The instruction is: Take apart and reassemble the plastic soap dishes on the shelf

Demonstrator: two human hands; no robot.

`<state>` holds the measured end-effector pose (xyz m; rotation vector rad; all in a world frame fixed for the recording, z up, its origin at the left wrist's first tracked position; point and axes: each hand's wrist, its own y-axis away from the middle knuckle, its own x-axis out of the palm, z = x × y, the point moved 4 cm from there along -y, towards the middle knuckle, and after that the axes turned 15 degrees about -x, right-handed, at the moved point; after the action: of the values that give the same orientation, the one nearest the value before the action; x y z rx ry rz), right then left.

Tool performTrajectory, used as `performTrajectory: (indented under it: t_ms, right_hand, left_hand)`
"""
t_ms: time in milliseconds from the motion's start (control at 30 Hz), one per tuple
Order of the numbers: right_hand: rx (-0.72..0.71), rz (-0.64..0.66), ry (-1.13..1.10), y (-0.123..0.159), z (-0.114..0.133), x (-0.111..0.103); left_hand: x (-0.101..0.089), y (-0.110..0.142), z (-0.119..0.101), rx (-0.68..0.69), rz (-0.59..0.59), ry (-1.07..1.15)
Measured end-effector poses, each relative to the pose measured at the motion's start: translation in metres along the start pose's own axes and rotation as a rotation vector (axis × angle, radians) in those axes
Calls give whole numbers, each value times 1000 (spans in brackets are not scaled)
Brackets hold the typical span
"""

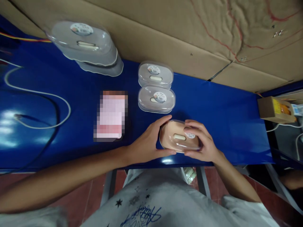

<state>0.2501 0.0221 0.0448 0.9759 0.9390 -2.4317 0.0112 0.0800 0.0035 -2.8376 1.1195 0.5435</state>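
Observation:
A peach-coloured plastic box with a clear lid [171, 135] lies near the front edge of the blue table. Its lid carries a pale oval tab and a round label, partly covered by fingers. My left hand [146, 142] is closed about the left end, thumb along the near side and fingers at the far side. At the right end, my right hand [203, 142] grips the box, its fingers over the lid and its thumb along the near edge. Just beyond are two small stacks of clear lids, a nearer stack [146, 97] and a farther stack [162, 71], with labels and pale tabs.
Larger stacked clear lids [59, 37] stand at the back left against the cardboard wall [165, 41]. A phone-like object, pixelated [110, 115], lies left of my hands. A white cable [68, 104] curls at far left. A small cardboard box [267, 110] sits at the right end.

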Motion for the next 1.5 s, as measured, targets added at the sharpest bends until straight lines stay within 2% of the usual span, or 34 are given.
performTrajectory:
  t_ms: [100, 200, 267, 367, 467, 533, 600, 633, 733, 867, 1000, 1067, 1200, 1333, 1400, 1500]
  right_hand:
    - [54, -131, -14, 6, -11, -8]
    - [156, -220, 218, 12, -40, -24]
    - [219, -164, 384, 14, -61, -29]
    - [274, -46, 489, 12, -81, -32]
    - [245, 24, 500, 5, -68, -33]
    - [148, 95, 335, -1, -44, -25]
    - [52, 234, 92, -3, -18, -10]
    - [30, 273, 39, -3, -8, -3]
    - [-4, 233, -18, -2, 9, 12]
    - [6, 122, -87, -2, 9, 17]
    - [114, 56, -142, -1, 4, 8]
    - [136, 50, -100, 1, 4, 5]
    - [64, 62, 13, 3, 11, 11]
    - [99, -29, 16, 7, 14, 16]
    - [154, -72, 76, 10, 8, 12]
    - [208, -48, 240, 14, -14, -2]
  left_hand:
    - [-1, 1, -1, 24, -30, -7]
    - [0, 2, -2, 74, -9, -82]
    - [1, 2, -2, 84, 17, -100]
    - [-1, 2, -5, 88, 26, -114]
    - [-3, 1, -8, 46, 41, -123]
    - [-5, -1, -7, -9, 46, -86]
    - [-7, -2, -5, -61, 40, -17]
    - [-8, -3, -3, -79, 35, 16]
    - [-10, -6, 0, -100, 21, 77]
    - [-11, -8, 0, -68, -5, 144]
    - [-10, -9, -2, -27, -3, 147]
    - [-9, -8, -3, -18, 9, 145]
    - [-8, -8, -7, -18, 39, 204]
    - [-9, -8, -7, -73, 7, 228]
    - [-8, -7, -6, -96, -16, 188]
    - [-6, -3, -8, -44, -51, 12]
